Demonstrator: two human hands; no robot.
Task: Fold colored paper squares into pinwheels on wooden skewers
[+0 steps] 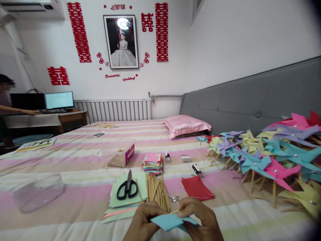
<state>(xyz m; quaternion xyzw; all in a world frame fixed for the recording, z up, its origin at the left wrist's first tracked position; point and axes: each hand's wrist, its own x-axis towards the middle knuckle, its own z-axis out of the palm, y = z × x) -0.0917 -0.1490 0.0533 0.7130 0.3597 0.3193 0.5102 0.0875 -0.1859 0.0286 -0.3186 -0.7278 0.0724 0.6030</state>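
Folded blue paper [167, 222] above a striped bed [75, 227]

You hold the blue paper low in front of you. It is plain, creased into pointed flaps, a pale stick [175, 211] at its top edge. Your left hand [145, 218] and right hand [200, 216] pinch opposite sides, each grip closed on it.

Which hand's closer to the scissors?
Left. The left hand is on the camera side of the scissors, a little to their right; the right hand is farther right, at the other side of the blue paper.
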